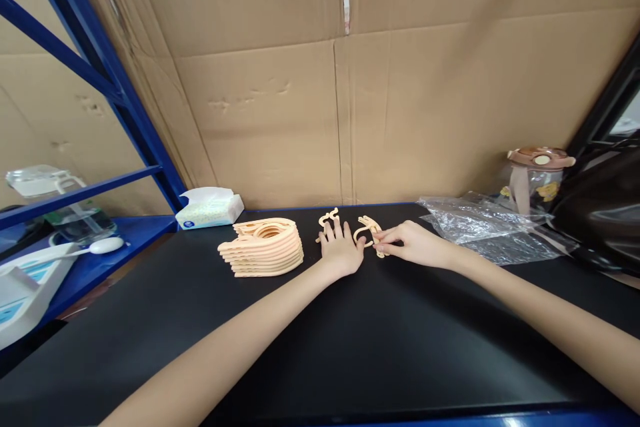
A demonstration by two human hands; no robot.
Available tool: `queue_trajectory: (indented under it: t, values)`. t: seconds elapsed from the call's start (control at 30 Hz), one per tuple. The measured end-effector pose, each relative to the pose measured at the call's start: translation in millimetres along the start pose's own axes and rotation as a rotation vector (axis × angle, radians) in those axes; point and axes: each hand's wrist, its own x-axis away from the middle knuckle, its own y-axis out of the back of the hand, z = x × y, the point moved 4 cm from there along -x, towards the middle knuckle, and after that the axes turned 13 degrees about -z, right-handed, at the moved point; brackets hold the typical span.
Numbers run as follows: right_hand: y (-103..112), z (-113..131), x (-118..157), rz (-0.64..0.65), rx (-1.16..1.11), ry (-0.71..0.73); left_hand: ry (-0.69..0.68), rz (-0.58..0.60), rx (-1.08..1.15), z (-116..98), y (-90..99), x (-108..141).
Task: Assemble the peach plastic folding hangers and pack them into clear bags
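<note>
My left hand (pixel 341 252) lies with its fingers spread over part of a peach plastic piece (pixel 329 216), whose curved ends show beyond the fingertips. My right hand (pixel 411 243) pinches a peach plastic folding hanger (pixel 367 221) between thumb and fingers. The hanger's curved hook reaches left towards my left thumb. Whether the two peach parts are joined is hidden under my left hand. To the left of both hands stands a neat stack of folded peach hangers (pixel 267 250), apart from them.
On the black tabletop (pixel 430 347), a tissue pack (pixel 210 207) stands at the back left. Clear plastic bags (pixel 490 230) lie at the right, before a brown-lidded bottle (pixel 537 177). Cardboard (pixel 270 113) walls the back. A blue frame (pixel 135 113) and shelf with a jug (pixel 83 217) flank the left.
</note>
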Motion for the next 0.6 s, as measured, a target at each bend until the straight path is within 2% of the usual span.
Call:
queue_trajectory:
  t: [0.17, 0.4, 0.6]
  values:
    - [5, 1, 7, -0.033, -0.025, -0.034, -0.12, -0.017, -0.004, -1, 5.3, 28]
    - [10, -7, 14, -0.037, -0.049, -0.123, -0.309, -0.123, -0.036, 11, 23.2, 70]
    - [6, -7, 14, -0.078, 0.046, -0.126, -0.445, -0.271, -0.111, 21, 30.1, 81]
